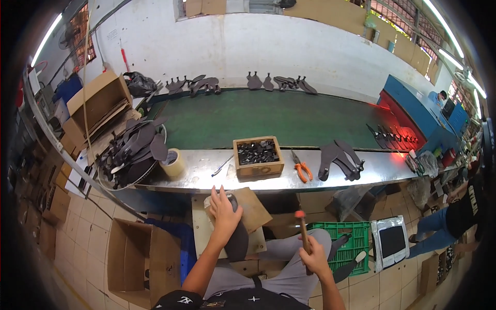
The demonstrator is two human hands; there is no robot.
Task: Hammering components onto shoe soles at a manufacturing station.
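Observation:
My left hand [226,211] lies over a dark grey shoe sole [237,240], its fingers stretched out and apart. The sole rests on a small work stand [199,209] with a wooden board [253,206] on top. Part of the sole is hidden under my palm. Above my right thigh, my right hand [314,258] is wrapped round the wooden handle of a hammer [304,232]. A red tip shows at the hammer's upper end, and its head is blurred. The hammer is apart from the sole.
On the metal bench edge [201,178] stand a wooden box [261,169] of small black parts, tape [173,164], orange-handled pliers [300,168] and soles [340,159]. Behind runs a green conveyor belt [258,116]. A basket of soles [137,150], a carton [129,258] and a green crate [361,237] flank me.

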